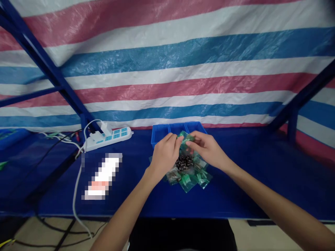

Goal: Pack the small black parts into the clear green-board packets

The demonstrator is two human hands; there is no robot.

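Observation:
Over the middle of the blue table, my left hand [165, 153] and my right hand [208, 148] pinch a small clear plastic bag [186, 137] from both sides. The bag has a green tint, and what it contains is too small to make out. Just below the hands lies a heap of small dark cylindrical parts [184, 162]. Around that heap are several small zip bags [186, 181] with green or brownish contents. A blue divided tray [161, 132] stands right behind the hands, partly covered by them.
A white power strip [108, 138] with plugs and a white cable [75, 195] lies at the left. In front of it is a blurred white sheet [103, 176]. Blue metal frame posts [52, 66] and a striped tarpaulin [183, 59] close off the back of the table [248, 188].

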